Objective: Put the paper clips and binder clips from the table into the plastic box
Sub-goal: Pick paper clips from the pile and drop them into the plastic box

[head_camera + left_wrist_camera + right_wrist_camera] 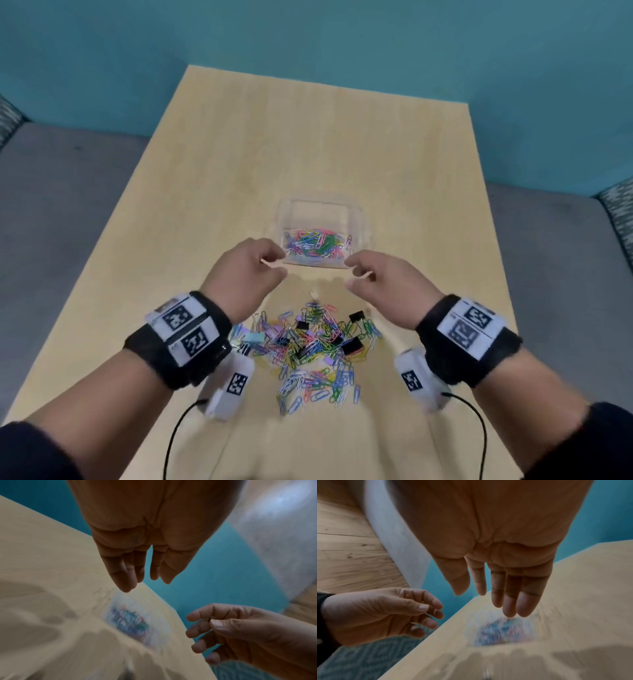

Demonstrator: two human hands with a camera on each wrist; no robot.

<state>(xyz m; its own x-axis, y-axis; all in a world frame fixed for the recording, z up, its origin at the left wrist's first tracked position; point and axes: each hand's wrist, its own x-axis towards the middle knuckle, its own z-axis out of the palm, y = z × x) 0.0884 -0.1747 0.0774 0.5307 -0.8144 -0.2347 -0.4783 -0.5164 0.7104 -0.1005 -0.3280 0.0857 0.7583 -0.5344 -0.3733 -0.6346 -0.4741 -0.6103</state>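
A clear plastic box (318, 212) stands mid-table with coloured paper clips (317, 245) in its near half. Nearer me lies a heap of paper clips (308, 363) mixed with black binder clips (352, 346) and pastel ones (255, 337). My left hand (281, 263) and right hand (347, 273) hover side by side just short of the box's near wall, above the far end of the heap. Both have loosely curled fingers with nothing plainly in them. The wrist views show relaxed fingers of the left hand (147, 581) and right hand (484, 601) over the blurred box (471, 623).
The light wooden table (308, 137) ends at a teal wall (308, 31) behind. Grey upholstered seating (61, 192) flanks both long sides. One stray clip (312, 294) lies apart from the heap. Black cables (171, 442) trail from the wrist cameras near the front edge.
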